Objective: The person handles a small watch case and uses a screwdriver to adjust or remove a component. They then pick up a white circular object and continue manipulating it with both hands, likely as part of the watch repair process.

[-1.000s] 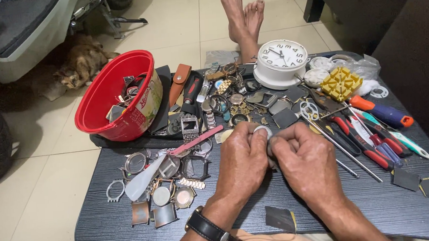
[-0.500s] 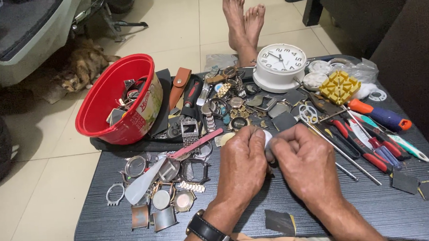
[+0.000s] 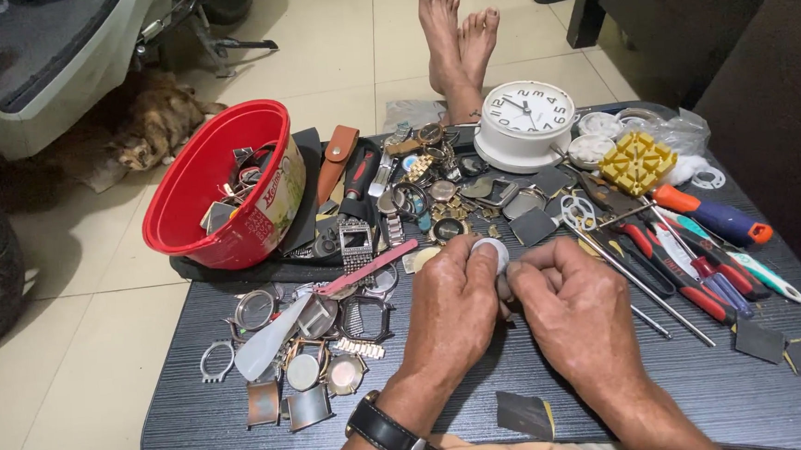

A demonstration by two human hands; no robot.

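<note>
Landmark: a white alarm clock (image 3: 531,121) stands at the far side of the dark tabletop (image 3: 670,385).
Hands: left hand (image 3: 449,310) and right hand (image 3: 580,314) meet in front of the clock, both closed around a small round pale watch part (image 3: 492,252), pinched at the fingertips.
Change: over the last second the hands barely shift; the part stays between them (the view has drifted slightly), so the close fiddling continues.
Left of the clock: a red bowl (image 3: 217,185) of parts.
Right of the clock: screwdrivers (image 3: 691,272) and a yellow block (image 3: 636,161).
Near the left hand: loose watch cases (image 3: 311,360).
</note>
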